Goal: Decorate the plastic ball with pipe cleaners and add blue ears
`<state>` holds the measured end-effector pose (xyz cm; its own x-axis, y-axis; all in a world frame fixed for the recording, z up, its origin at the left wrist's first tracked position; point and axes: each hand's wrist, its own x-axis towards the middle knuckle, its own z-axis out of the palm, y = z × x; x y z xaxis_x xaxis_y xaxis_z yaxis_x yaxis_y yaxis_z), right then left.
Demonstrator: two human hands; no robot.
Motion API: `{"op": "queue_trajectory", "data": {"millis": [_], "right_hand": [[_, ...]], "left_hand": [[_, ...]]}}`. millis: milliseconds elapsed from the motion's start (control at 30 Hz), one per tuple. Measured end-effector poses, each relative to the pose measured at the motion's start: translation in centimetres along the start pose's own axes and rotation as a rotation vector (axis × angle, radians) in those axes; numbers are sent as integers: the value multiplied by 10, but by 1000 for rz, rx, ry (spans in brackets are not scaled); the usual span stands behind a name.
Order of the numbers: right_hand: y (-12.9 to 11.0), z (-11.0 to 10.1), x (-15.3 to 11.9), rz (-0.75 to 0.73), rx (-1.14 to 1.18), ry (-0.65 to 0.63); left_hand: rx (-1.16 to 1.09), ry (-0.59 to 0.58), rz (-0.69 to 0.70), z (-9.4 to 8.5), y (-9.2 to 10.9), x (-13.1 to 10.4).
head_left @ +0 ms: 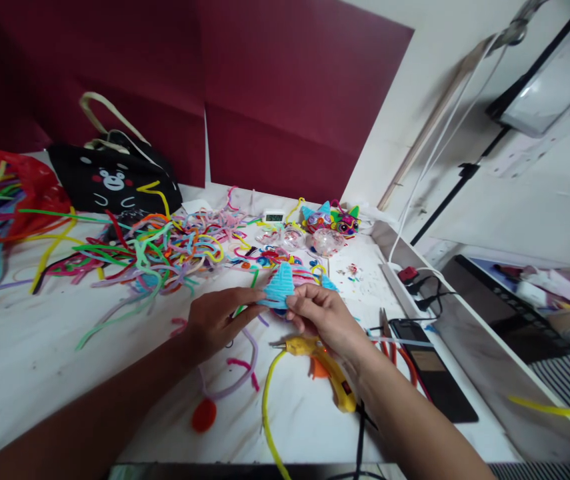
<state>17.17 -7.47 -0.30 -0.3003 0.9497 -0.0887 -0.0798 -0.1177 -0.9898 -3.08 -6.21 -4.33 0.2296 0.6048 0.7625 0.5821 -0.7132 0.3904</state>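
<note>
A light blue triangular piece made of ribbed fuzzy stems is held up near the middle of the view. My left hand pinches its lower left edge between thumb and fingers. On its lower right corner, the thumb and fingers of my right hand are closed. Behind the piece, a striped pink fuzzy object is partly hidden. Just below my right hand, a yellow glue gun lies on the white table, a small red light showing on it.
Many coloured fuzzy stems are heaped at the left, by a red bag and a black bag. Two colourful cat-like faces stand at the back. Scissors, a phone and a power strip lie right.
</note>
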Motion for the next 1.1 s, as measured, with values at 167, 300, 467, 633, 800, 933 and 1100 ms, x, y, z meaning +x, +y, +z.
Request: {"op": "queue_trajectory", "data": {"millis": [167, 300, 467, 633, 800, 933, 1100], "right_hand": [[3, 9, 2, 25, 105, -63], [6, 15, 4, 10, 142, -44], [7, 20, 4, -4, 160, -17], [7, 23, 3, -2, 167, -5], [8, 24, 3, 39, 180, -5], [10, 24, 3, 42, 187, -16], [11, 23, 3, 43, 181, -34]], "left_hand": [[23, 89, 318, 0, 3, 4], [36, 70, 338, 0, 4, 5], [83, 115, 336, -2, 4, 4], [130, 152, 342, -5, 3, 4], [116, 146, 386, -5, 1, 3], [81, 154, 360, -4, 2, 4], [31, 136, 344, -5, 3, 5]]}}
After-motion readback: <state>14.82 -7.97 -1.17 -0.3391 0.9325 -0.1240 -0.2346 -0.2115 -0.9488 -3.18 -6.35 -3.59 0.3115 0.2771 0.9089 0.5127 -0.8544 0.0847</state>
